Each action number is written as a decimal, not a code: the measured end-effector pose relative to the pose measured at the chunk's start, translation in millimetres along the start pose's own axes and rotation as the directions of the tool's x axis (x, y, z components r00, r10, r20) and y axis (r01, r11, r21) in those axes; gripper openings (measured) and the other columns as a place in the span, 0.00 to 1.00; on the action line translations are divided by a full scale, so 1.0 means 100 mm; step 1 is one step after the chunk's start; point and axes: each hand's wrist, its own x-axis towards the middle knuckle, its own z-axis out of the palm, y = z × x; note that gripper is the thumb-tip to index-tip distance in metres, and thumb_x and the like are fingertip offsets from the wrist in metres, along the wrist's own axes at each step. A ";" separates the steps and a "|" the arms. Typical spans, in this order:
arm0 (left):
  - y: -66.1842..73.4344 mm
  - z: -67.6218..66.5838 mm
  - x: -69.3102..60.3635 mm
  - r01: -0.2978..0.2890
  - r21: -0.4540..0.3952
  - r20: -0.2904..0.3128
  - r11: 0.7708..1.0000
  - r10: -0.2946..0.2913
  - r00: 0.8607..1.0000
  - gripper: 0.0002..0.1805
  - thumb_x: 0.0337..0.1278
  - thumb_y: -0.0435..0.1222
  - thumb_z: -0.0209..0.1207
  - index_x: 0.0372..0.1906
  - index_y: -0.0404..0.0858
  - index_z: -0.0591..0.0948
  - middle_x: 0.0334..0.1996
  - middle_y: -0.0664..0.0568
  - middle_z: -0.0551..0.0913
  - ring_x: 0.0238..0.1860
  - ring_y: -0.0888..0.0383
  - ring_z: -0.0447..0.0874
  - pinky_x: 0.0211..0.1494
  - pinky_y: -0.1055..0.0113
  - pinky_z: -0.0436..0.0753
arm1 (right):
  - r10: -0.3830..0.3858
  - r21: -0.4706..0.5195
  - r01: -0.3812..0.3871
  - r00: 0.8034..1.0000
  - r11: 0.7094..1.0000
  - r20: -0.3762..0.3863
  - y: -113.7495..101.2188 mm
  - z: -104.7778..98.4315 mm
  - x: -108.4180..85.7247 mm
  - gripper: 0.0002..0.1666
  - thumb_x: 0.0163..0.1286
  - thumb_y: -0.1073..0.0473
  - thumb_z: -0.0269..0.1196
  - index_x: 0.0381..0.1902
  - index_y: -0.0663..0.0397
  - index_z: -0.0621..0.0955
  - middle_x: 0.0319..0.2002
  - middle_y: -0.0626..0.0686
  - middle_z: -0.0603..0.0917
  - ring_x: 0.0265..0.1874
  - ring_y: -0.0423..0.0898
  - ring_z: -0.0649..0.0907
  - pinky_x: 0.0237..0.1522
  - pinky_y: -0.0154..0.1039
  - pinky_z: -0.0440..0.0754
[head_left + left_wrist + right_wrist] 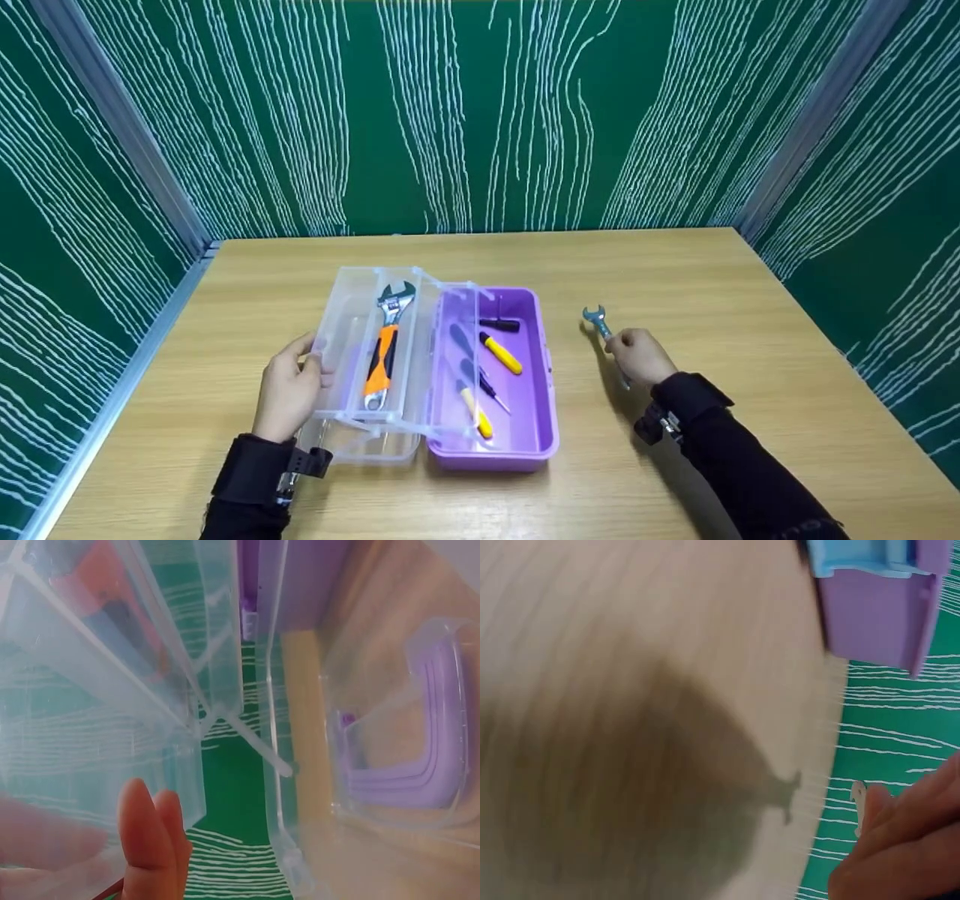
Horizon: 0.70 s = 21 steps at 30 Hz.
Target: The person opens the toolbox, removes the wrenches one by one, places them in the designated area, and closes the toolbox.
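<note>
A purple toolbox stands on the table with its clear lid folded out to the left. Over the lid, a clear plastic tray carries an adjustable wrench with an orange and black handle. My left hand pinches the tray's left wall; its fingers show beside the plastic in the left wrist view. To the right of the box, my right hand grips a small open-end wrench at its middle, raised above the table. Its jaw end also shows past my fingertips.
Inside the box lie a yellow-handled tool, a black-handled tool, a small screwdriver and another yellow-ended tool, partly behind the tray's plastic. A purple handle is on the lid. Green walls enclose the wooden table.
</note>
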 end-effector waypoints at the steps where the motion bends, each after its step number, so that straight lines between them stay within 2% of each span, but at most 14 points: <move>1: 0.00 0.00 0.00 0.002 -0.005 -0.001 1.000 -0.002 1.000 0.25 0.71 0.28 0.40 0.70 0.24 0.63 0.64 0.30 0.71 0.38 0.50 0.88 0.38 0.71 0.86 | 0.010 -0.006 -0.010 1.000 1.000 0.003 0.01 0.01 0.02 0.22 0.77 0.59 0.44 0.48 0.74 0.76 0.17 0.45 0.69 0.12 0.36 0.65 0.14 0.30 0.63; 7: -0.02 0.01 0.00 0.008 -0.007 -0.002 1.000 -0.008 1.000 0.25 0.71 0.28 0.40 0.70 0.25 0.64 0.64 0.30 0.72 0.39 0.50 0.88 0.38 0.70 0.86 | 0.060 -0.031 -0.059 0.998 0.998 0.024 0.05 0.05 0.06 0.16 0.76 0.59 0.45 0.35 0.66 0.75 0.20 0.46 0.73 0.13 0.37 0.69 0.15 0.30 0.67; 10: -0.02 0.02 0.00 0.014 -0.005 0.002 1.000 -0.014 1.000 0.25 0.71 0.28 0.40 0.69 0.25 0.64 0.63 0.30 0.73 0.39 0.49 0.88 0.39 0.69 0.87 | 0.080 -0.044 -0.078 0.996 0.996 0.035 0.07 0.06 0.06 0.16 0.76 0.59 0.46 0.32 0.63 0.74 0.19 0.46 0.74 0.12 0.38 0.71 0.15 0.31 0.67; 21: -0.02 0.03 0.00 0.003 -0.010 -0.008 1.000 -0.003 1.000 0.25 0.71 0.27 0.40 0.69 0.25 0.64 0.62 0.29 0.73 0.40 0.47 0.88 0.40 0.68 0.87 | 0.074 -0.052 -0.073 0.997 0.996 0.003 0.06 -0.02 0.02 0.17 0.71 0.59 0.51 0.44 0.70 0.78 0.19 0.46 0.74 0.14 0.38 0.70 0.16 0.32 0.67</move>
